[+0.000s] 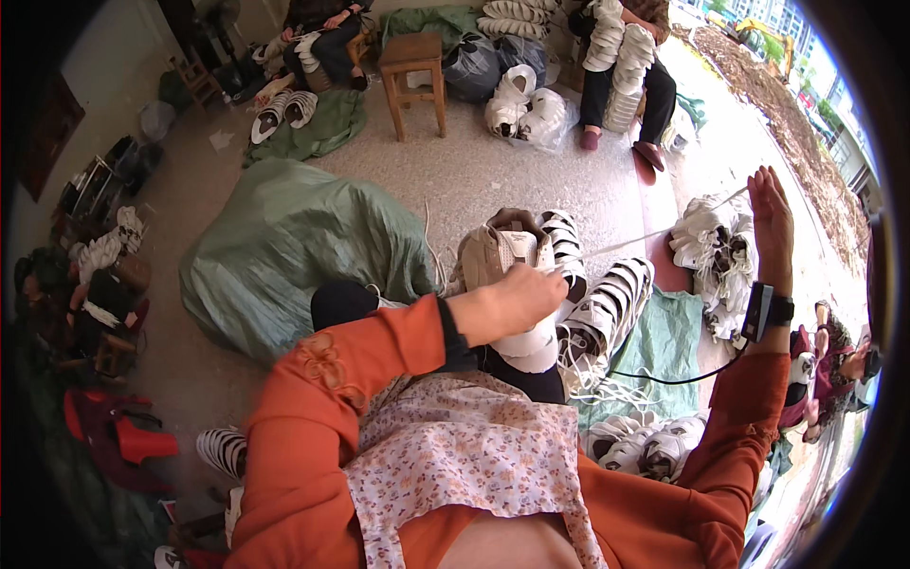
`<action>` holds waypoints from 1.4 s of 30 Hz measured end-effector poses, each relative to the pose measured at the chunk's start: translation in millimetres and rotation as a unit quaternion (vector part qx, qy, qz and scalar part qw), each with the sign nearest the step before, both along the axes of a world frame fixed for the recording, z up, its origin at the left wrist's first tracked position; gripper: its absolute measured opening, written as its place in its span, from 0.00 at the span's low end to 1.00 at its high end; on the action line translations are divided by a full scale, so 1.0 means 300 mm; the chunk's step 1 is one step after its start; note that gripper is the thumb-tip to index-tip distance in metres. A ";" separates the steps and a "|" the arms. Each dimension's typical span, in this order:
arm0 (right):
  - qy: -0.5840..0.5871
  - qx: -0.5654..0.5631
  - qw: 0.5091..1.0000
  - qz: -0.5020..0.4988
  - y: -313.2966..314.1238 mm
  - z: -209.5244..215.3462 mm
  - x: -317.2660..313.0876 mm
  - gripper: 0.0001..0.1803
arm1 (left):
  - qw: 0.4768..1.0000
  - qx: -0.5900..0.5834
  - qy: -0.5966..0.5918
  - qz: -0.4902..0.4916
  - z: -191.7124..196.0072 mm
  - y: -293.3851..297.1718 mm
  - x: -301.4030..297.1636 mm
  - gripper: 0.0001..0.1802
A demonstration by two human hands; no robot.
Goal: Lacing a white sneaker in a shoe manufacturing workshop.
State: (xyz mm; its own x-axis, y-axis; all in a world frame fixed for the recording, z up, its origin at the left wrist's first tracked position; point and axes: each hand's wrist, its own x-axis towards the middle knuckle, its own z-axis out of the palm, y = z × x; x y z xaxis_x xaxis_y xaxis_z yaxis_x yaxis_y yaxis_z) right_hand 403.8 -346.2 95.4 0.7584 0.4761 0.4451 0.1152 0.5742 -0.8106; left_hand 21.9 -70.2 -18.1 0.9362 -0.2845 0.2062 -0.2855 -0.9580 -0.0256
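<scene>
A beige-and-white shoe (533,346) sits at the person's lap, toe near and opening far. The left hand (517,302) curls over it; whether it grasps anything is hidden. A taut white lace (654,234) runs right from near the shoe to the raised right hand (770,213), whose fingers are straight; how the lace is held there I cannot tell. Nested white shoes (614,302) crowd just right of the shoe, with a pile of white shoes (713,242) farther right. A black cable (675,381) crosses above a green sheet (671,332). A large green cover (303,248) bulges left; a wooden stool (412,59) stands far off.
</scene>
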 end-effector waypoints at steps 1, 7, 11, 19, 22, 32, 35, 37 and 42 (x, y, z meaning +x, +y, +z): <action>0.000 -0.006 1.000 -0.012 -0.013 0.004 -0.004 0.21 | 1.000 0.002 -0.021 -0.001 -0.005 -0.018 0.012 0.09; 0.090 0.018 0.996 0.001 -0.139 -0.063 0.057 0.15 | 0.999 0.031 0.033 0.007 -0.028 -0.102 0.025 0.06; 0.133 0.033 0.991 0.000 -0.182 -0.190 0.080 0.15 | 0.998 0.049 -0.011 0.038 -0.051 -0.122 0.015 0.06; 0.182 0.036 0.982 -0.041 -0.247 -0.313 0.102 0.15 | 0.987 0.099 -0.049 0.119 -0.060 -0.149 0.020 0.05; 0.212 0.038 0.976 -0.044 -0.251 -0.337 0.104 0.14 | 0.998 0.033 -0.025 0.040 -0.038 -0.113 0.012 0.08; 0.269 -0.033 0.962 -0.036 0.023 -0.397 -0.179 0.07 | 0.780 -0.597 0.163 -0.088 0.181 0.034 -0.138 0.15; 0.169 -0.168 0.971 -0.033 0.181 -0.410 -0.388 0.11 | 0.654 -0.755 -0.014 0.042 0.223 0.184 -0.305 0.14; 0.095 -0.229 0.969 -0.015 0.296 -0.432 -0.536 0.11 | 0.599 -0.784 -0.134 0.095 0.237 0.292 -0.399 0.14; -0.057 -0.323 0.936 0.129 0.482 -0.479 -0.787 0.10 | 0.733 -0.496 -0.025 0.466 0.202 0.406 -0.565 0.19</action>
